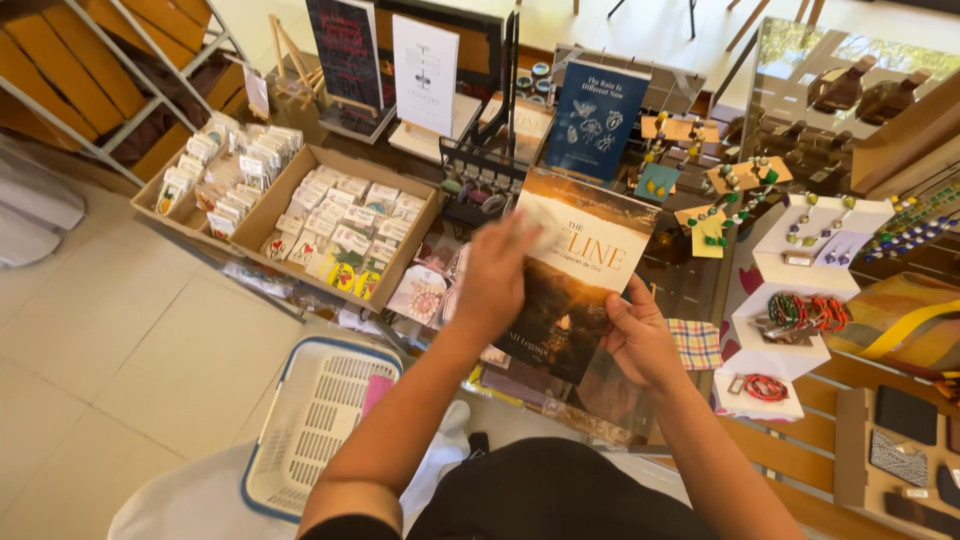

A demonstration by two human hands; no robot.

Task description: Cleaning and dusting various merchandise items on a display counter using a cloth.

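The right hand [640, 335] grips a glossy rectangular book [575, 275] at its edge; the blurred left hand [495, 280] presses a white cloth [540, 225] on its cover.

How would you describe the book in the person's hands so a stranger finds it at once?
Start at the display table. In front of the two cardboard trays, both hands hold one book. Unlike the standing blue book, it has a white band over a dark sunset picture.

Book [580, 275] held above the table [700, 285], left hand [495, 280] on its left edge, right hand [640, 335] at its lower right. Two cardboard boxes [275, 200] of cards lie left of it; jewellery stands [800, 290] sit right. A basket [315, 420] rests on the floor [120, 330], below the boxes.
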